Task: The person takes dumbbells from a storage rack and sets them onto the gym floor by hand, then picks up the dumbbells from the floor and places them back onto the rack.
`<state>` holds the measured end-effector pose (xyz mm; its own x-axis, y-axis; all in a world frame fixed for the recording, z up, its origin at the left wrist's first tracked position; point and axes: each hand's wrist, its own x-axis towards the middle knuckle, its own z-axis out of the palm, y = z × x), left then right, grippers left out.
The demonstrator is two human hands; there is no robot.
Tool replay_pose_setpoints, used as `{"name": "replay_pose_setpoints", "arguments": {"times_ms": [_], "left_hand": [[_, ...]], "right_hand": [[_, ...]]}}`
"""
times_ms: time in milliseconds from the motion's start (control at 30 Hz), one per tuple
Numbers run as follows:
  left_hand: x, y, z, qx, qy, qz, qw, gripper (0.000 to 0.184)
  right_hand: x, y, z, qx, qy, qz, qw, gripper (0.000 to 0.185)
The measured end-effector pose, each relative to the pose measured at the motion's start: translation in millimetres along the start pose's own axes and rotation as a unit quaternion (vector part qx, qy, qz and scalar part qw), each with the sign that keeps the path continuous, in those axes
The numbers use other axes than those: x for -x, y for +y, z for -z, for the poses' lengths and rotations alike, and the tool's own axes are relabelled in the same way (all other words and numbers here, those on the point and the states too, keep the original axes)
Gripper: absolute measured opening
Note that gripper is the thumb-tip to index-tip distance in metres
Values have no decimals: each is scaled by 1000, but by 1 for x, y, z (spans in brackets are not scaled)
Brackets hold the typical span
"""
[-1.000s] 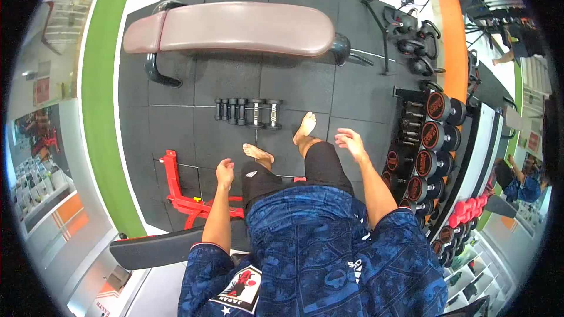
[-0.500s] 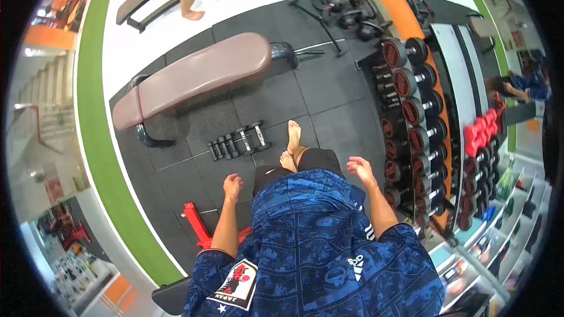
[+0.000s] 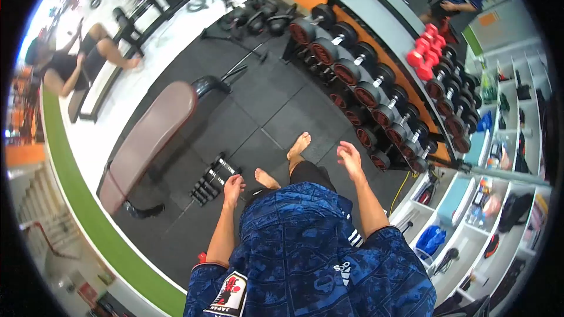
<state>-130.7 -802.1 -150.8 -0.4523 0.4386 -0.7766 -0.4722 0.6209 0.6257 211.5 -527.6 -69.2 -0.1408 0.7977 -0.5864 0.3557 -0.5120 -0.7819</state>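
My left hand is held in the air in front of my body, fingers loosely curled and apart, holding nothing. Just beyond it on the black mat is a row of small dumbbells, partly behind the hand. My right hand hovers over the floor on the other side, its fingers spread and nothing in them. Both my bare feet are on the mat between the hands. A dumbbell rack with large round-headed dumbbells stands beyond my right hand.
A padded bench stands at the left. Kettlebells sit at the far end of the mat. White shelves with assorted items are at the lower right. Another person is on a bench at the upper left. Red dumbbells lie on the rack.
The view has turned to the right, so the rack and shelves show more fully and the bench has shifted left. My feet have moved on the mat. Both hands stay raised and empty.
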Motion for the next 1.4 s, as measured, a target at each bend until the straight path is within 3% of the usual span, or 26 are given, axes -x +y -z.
{"name": "replay_pose_setpoints", "arguments": {"times_ms": [100, 300, 467, 667, 1033, 1200, 1300, 1400], "left_hand": [[-19, 28, -48, -47, -86, -23, 995, 31], [-42, 133, -181, -148, -197, -75, 966, 40], [-47, 204, -308, -131, -311, -91, 937, 41], [-41, 242, -432, -134, -431, -72, 889, 38], [-79, 316, -560, -314, -558, -12, 768, 45], [-107, 350, -611, -398, -624, -13, 673, 44], [-117, 372, -632, -400, -646, -2, 650, 42], [-134, 389, -645, -413, -629, -13, 659, 42]], "right_hand": [[-21, -32, 26, -86, 23, 42, 995, 43], [-65, -73, 102, -98, 106, 94, 985, 47], [-101, -79, 159, -86, 115, 108, 984, 47], [-123, -87, 204, -114, 153, 92, 977, 46], [-192, -122, 266, -140, 222, 45, 964, 46], [-231, -144, 288, -144, 249, 20, 958, 44], [-252, -167, 302, -150, 262, -2, 953, 41], [-287, -159, 320, -129, 313, 62, 939, 39]]}}
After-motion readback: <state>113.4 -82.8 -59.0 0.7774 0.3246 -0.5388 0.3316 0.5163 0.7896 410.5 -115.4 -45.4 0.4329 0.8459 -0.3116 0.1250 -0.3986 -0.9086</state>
